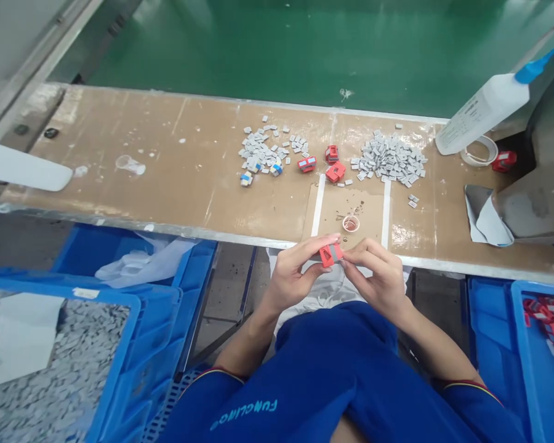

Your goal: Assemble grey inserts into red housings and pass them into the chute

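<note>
Between the thumb and fingers of my left hand (298,271) is a small red toy car body (327,255) with a grey band across it, held just off the table's front edge. My right hand (373,271) has its thumb and fingertips pinched together, touching the car's right end. Whether a tiny part sits between those fingertips is hidden. Just beyond the hands stands a small round cup (351,223) with reddish contents. Farther back, several more red toy car bodies (335,172) lie between a left pile of small grey pieces (258,147) and a right pile of grey pieces (392,159).
A white bottle with a blue nozzle (484,114) leans at the back right, near a tape roll (479,151). Blue crates flank me: the left crate (133,326) holds grey pieces, the right crate (526,351) red ones. A green surface (277,55) lies behind the cardboard-covered table (166,178).
</note>
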The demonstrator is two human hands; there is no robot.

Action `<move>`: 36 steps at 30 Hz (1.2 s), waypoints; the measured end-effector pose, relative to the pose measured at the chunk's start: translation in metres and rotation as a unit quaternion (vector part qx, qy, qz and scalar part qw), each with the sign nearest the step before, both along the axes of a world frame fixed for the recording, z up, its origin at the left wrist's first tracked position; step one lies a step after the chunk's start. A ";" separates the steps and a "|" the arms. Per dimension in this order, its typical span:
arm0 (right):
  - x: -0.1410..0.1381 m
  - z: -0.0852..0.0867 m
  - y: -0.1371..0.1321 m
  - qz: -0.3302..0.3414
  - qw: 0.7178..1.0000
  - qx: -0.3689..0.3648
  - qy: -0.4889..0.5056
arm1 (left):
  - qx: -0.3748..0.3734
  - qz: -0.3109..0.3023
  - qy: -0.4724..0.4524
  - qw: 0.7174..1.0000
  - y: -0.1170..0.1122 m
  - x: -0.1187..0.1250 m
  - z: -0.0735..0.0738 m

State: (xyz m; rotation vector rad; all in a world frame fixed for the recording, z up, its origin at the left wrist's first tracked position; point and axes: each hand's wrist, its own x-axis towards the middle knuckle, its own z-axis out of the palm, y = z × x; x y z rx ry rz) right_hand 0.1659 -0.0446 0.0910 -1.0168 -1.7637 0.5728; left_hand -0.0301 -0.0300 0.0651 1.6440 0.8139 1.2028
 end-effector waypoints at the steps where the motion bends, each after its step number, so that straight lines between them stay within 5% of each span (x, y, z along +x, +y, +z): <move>1: -0.001 0.001 -0.002 -0.003 1.000 0.006 -0.019 | -0.013 -0.022 -0.007 1.000 0.002 -0.002 0.001; 11: -0.009 0.002 -0.016 -0.044 0.997 -0.041 -0.040 | -0.052 -0.129 -0.049 0.989 0.019 -0.010 -0.010; 25: -0.019 -0.006 0.002 -0.031 0.998 -0.055 0.004 | 0.033 -0.100 0.008 0.994 0.036 -0.024 -0.006; 31: -0.012 -0.002 0.006 0.015 0.997 -0.072 -0.012 | -0.018 -0.138 0.012 0.990 0.040 -0.026 -0.009; 36: -0.014 -0.007 0.012 0.003 0.997 -0.078 -0.010 | -0.013 -0.112 -0.002 0.994 0.041 -0.025 -0.014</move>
